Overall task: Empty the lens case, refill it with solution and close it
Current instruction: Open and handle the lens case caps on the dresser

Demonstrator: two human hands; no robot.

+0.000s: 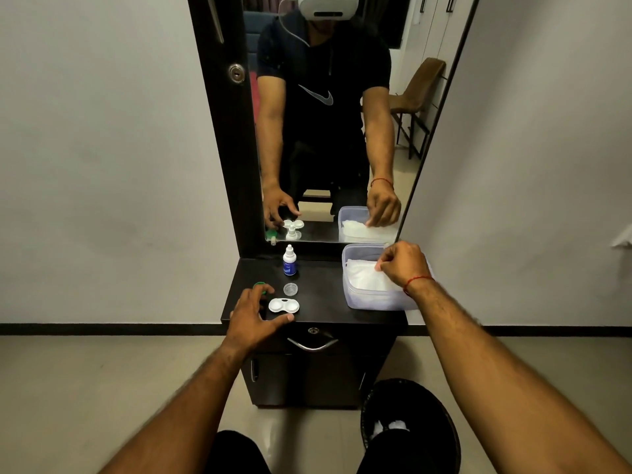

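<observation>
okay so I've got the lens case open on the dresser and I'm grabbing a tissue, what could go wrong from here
The case sits open near the top's front edge, right beside your left hand; a nudge could knock it to the floor.

Both caps are off: the green cap is partly under your left hand, the clear cap lies loose, so either could get swept away.

Your right hand tugging a tissue could drag the light tub, which already overhangs the edge.
</observation>
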